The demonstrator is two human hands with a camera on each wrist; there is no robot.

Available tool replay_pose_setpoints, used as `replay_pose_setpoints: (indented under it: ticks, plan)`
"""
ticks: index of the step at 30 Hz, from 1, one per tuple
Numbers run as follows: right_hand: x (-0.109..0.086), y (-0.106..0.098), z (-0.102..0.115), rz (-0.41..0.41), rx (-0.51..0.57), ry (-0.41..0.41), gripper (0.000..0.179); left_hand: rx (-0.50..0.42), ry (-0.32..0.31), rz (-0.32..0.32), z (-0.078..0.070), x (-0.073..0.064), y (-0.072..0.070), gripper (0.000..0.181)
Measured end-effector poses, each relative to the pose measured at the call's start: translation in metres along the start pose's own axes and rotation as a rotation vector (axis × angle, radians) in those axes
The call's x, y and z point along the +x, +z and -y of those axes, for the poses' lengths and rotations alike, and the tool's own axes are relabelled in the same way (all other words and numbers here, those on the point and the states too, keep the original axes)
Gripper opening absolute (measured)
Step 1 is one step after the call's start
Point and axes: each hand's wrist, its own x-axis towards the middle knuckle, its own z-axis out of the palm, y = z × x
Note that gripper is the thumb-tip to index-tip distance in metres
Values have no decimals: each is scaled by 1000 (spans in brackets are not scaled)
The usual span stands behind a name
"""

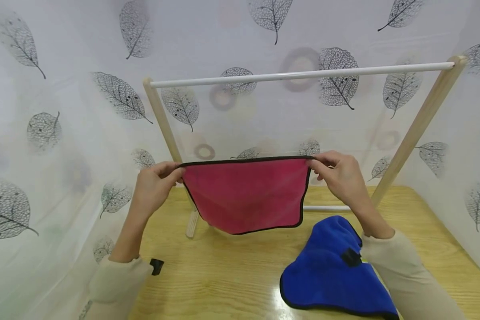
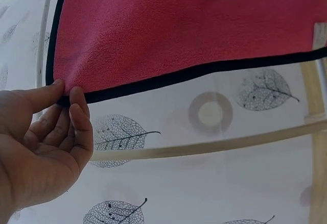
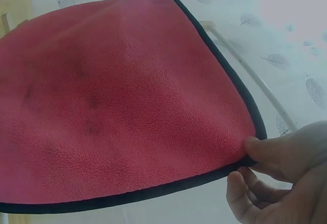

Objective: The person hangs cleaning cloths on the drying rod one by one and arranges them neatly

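A pinkish-red cloth (image 1: 247, 195) with black edging hangs stretched between both hands in the head view. My left hand (image 1: 153, 184) pinches its upper left corner between thumb and fingers. At the upper right corner, my right hand (image 1: 341, 175) pinches the edging the same way. Both wrist views show the fleecy face of the cloth (image 3: 133, 106), with a small pale tag (image 2: 320, 35) near one edge. Behind the cloth stands a rack with a white bar (image 1: 263, 77) on wooden posts; the cloth's top edge is below that bar.
A blue cloth (image 1: 327, 275) with black edging lies crumpled on the wooden table (image 1: 216, 284), near the right forearm. The rack's right post (image 1: 419, 124) leans up toward the back, and a lower white bar (image 1: 327, 208) runs near the tabletop. Leaf-patterned curtains (image 1: 80, 35) surround the table.
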Motion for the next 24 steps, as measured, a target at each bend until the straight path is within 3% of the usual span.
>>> replay_pose_setpoints:
  ticks: [14, 24]
  plan:
    - [12, -10, 14, -7, 42, -7, 18, -44, -13, -35, -11, 13, -5, 32]
    - [31, -21, 31, -8, 65, -39, 18, -98, -5, -78, -25, 30, -20, 35]
